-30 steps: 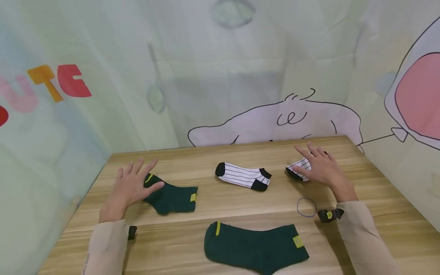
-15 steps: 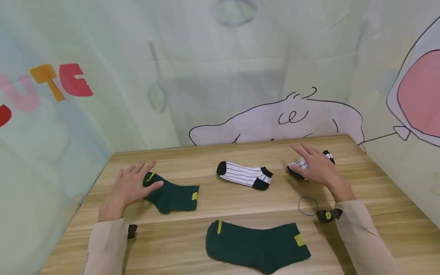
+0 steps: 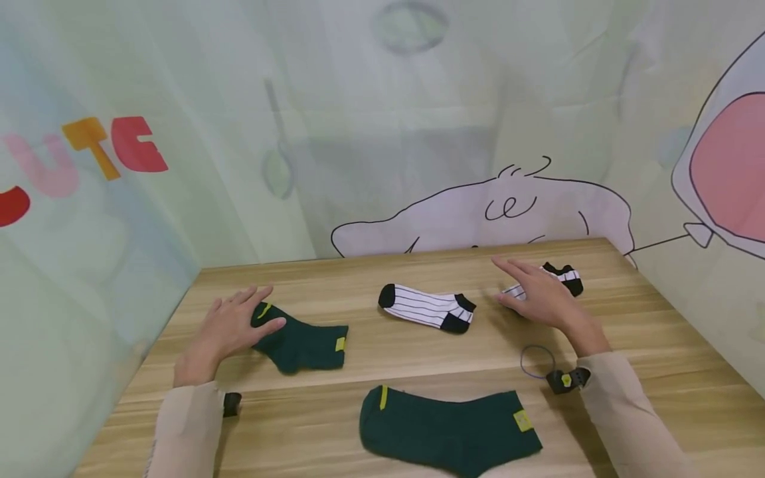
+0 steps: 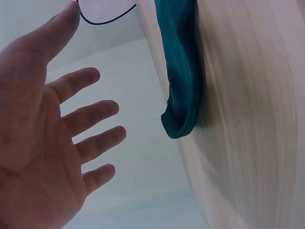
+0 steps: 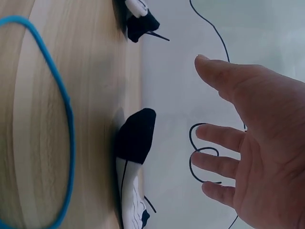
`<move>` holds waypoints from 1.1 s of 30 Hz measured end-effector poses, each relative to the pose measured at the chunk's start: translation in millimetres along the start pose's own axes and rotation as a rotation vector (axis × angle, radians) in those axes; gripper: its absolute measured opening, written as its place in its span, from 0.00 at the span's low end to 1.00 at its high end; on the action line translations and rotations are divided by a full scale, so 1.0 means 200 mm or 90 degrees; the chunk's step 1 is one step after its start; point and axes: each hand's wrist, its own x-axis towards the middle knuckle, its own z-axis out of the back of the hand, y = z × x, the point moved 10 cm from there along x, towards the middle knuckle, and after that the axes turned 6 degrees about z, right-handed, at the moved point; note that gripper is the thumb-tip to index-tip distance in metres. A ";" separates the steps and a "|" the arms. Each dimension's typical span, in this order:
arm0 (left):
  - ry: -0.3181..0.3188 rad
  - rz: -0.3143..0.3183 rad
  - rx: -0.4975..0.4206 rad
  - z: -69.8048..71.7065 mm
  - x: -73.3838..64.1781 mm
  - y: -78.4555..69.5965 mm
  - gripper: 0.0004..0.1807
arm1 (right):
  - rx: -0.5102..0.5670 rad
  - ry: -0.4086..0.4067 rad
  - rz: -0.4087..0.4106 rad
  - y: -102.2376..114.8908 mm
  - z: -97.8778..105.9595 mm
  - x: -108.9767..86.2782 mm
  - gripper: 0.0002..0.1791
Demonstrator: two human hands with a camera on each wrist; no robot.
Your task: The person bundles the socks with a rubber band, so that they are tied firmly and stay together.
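My left hand (image 3: 230, 328) hovers over the toe end of a dark green ankle sock (image 3: 313, 345) at the left of the table. Its fingers are spread and hold nothing; the left wrist view shows the bare palm (image 4: 35, 129) apart from the green sock (image 4: 181, 71). My right hand (image 3: 540, 295) is held above a white striped low-cut sock (image 3: 568, 277) with black trim and covers part of it. In the right wrist view its empty palm (image 5: 271, 148) stands clear of that sock (image 5: 136, 138). A second striped sock (image 3: 421, 307) lies between the hands.
Another dark green sock (image 3: 448, 428) with a yellow label lies near the front. A thin blue loop (image 3: 536, 362) rests on the wooden table (image 3: 287, 425) by the right wrist. A printed curtain (image 3: 382, 153) hangs behind the table's back edge.
My right hand has shifted left and turned, so more of the striped sock's heel and cuff shows beside it. The left hand stays nearly in place. The socks lie as before.
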 end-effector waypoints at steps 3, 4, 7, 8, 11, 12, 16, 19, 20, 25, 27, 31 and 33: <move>0.002 -0.001 -0.009 0.00 0.00 0.00 0.45 | -0.001 0.006 0.001 0.02 -0.01 0.00 0.36; 0.004 -0.001 -0.014 0.00 0.00 0.00 0.46 | -0.002 0.009 0.003 0.02 -0.01 0.00 0.35; 0.016 0.000 -0.023 -0.01 0.00 0.00 0.47 | -0.003 0.014 0.004 0.04 -0.01 0.01 0.34; 0.020 0.001 -0.026 -0.01 0.00 0.00 0.47 | -0.003 0.014 0.004 0.04 -0.01 0.01 0.34; 0.026 -0.002 -0.027 -0.02 0.00 -0.01 0.47 | -0.004 0.017 0.002 0.06 -0.02 0.01 0.33; 0.027 -0.003 -0.027 -0.02 0.00 -0.01 0.47 | -0.003 0.018 0.004 0.06 -0.03 0.02 0.33; 0.030 -0.004 -0.027 -0.02 0.00 0.00 0.47 | 0.005 0.017 0.014 0.10 -0.04 0.03 0.32; 0.034 -0.002 -0.030 -0.02 0.00 0.00 0.47 | 0.006 0.014 0.022 0.12 -0.04 0.04 0.32; 0.035 -0.001 -0.030 -0.02 0.00 0.00 0.46 | 0.007 0.013 0.026 0.13 -0.04 0.04 0.32; 0.040 0.002 -0.028 -0.03 0.01 0.02 0.46 | 0.015 0.012 0.040 0.17 -0.05 0.05 0.32; 0.043 0.004 -0.029 -0.04 0.01 0.02 0.46 | 0.020 0.011 0.044 0.18 -0.06 0.05 0.32; 0.050 0.007 -0.034 -0.04 0.00 0.03 0.46 | 0.030 0.009 0.047 0.20 -0.06 0.05 0.32; 0.053 0.009 -0.038 -0.04 0.00 0.03 0.46 | 0.036 0.008 0.048 0.21 -0.06 0.05 0.32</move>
